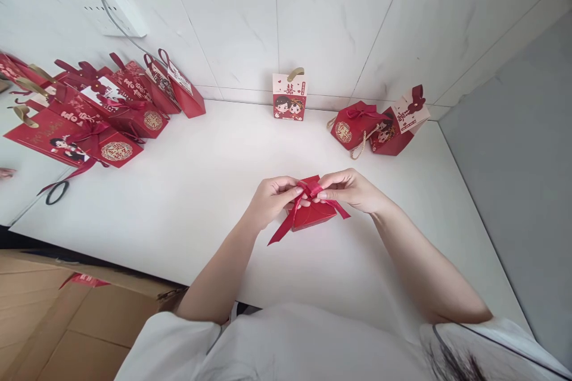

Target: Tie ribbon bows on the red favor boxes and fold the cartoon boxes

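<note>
Tying looks to be the step in hand: the left hand (271,197) is closed in a pinch on one side of the red ribbon (300,209), whose tails trail over the small red box (313,214) lying mid-table (201,190), and the right hand (346,189) pinches the other side. Judging by this, the next move calls for even tension on both loops while the box keeps flat.

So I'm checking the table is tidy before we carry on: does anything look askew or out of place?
Mostly tidy. Two red boxes at the back right lie tipped on their sides, while the small bag by the wall stands upright. The box between both hands has loose ribbon ends trailing.
</note>
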A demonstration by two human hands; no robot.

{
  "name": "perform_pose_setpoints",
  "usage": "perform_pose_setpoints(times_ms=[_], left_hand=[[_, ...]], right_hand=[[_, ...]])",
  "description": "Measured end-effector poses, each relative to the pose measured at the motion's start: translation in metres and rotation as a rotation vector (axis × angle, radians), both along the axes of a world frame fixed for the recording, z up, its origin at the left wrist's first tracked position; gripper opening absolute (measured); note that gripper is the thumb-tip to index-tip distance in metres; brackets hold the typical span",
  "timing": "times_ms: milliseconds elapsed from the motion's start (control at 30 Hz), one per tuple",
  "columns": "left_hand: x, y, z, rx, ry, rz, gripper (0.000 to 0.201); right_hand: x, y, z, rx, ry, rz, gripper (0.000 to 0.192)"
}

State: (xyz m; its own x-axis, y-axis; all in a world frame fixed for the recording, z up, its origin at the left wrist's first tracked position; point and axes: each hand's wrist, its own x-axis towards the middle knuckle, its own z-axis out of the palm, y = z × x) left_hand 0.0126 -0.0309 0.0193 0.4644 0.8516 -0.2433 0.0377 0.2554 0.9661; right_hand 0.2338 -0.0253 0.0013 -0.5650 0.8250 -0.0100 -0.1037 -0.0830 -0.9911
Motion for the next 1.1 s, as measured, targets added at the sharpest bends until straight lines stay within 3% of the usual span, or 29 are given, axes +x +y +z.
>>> perform_pose_setpoints(times_ms=[100,200,367,500,633,800,900,1000,1100], left_hand=[[0.0,-0.001,0.0,0.002,0.028,-0.012,0.026],[0.0,-0.002,-0.001,-0.008,0.055,0.019,0.027],[0.004,-0.006,0.001,0.079,0.148,-0.007,0.024],[0.002,-0.009,0.008,0.143,0.218,-0.088,0.023],[-0.003,-0.008,0.009,0.231,0.254,-0.199,0.017],[-0.002,-0.01,0.009,0.367,0.349,-0.188,0.013],[0.0,-0.012,0.009,0.4,0.369,-0.157,0.022],[0.0,-0.011,0.01,0.383,0.355,-0.154,0.036],[-0.003,-0.007,0.009,0.308,0.308,-0.197,0.037]], right_hand=[[-0.004,-0.002,-0.003,0.002,0.02,-0.04,0.014],[-0.006,-0.003,-0.005,-0.019,0.013,-0.062,0.026],[-0.008,-0.007,0.004,-0.021,-0.107,-0.066,0.039],[-0.012,-0.013,0.014,0.025,-0.251,-0.078,0.025],[-0.013,-0.016,0.012,0.124,-0.313,-0.159,0.013],[-0.017,-0.016,0.005,0.175,-0.291,-0.193,0.012],[-0.019,-0.018,0.004,0.173,-0.282,-0.208,0.012],[-0.019,-0.018,0.003,0.14,-0.249,-0.193,0.017],[-0.017,-0.016,0.001,0.174,-0.216,-0.168,0.02]])
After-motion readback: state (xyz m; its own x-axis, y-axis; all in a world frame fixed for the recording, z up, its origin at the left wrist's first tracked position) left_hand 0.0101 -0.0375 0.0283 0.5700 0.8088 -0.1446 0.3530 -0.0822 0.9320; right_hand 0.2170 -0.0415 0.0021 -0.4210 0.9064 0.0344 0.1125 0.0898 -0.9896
